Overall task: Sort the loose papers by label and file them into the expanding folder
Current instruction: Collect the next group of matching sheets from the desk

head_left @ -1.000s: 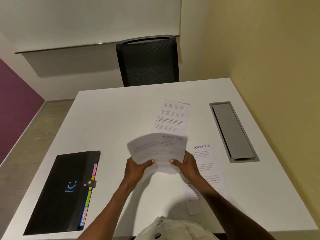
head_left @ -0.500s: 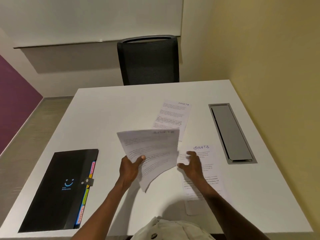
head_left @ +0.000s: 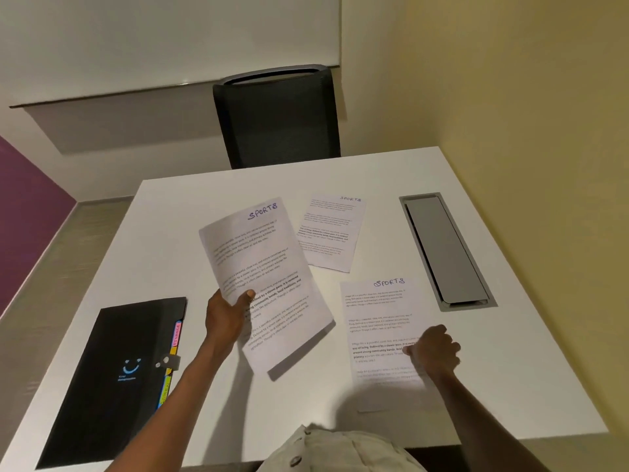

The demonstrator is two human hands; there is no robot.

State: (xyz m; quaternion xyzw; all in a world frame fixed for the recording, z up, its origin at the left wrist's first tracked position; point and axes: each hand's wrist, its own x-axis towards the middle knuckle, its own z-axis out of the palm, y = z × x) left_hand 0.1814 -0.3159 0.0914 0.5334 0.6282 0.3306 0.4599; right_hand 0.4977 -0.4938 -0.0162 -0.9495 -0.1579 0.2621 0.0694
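The white counter point(head_left: 190, 240) lies bare across its far left part and along the far edge near the black chair point(head_left: 277, 117). The closed black expanding folder point(head_left: 112, 379) fills the near left corner, with a strip of bare counter between it and the raised stack of papers point(head_left: 262, 267). Two flat sheets marked SPORTS, the far one point(head_left: 332, 233) and the near one point(head_left: 381, 321), take up the middle right. Just beside them the grey cable hatch point(head_left: 442, 250) runs along the right side, close to the yellow wall point(head_left: 531, 131).

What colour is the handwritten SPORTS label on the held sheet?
Blue-purple ink on the held sheet, clearest in the head view.
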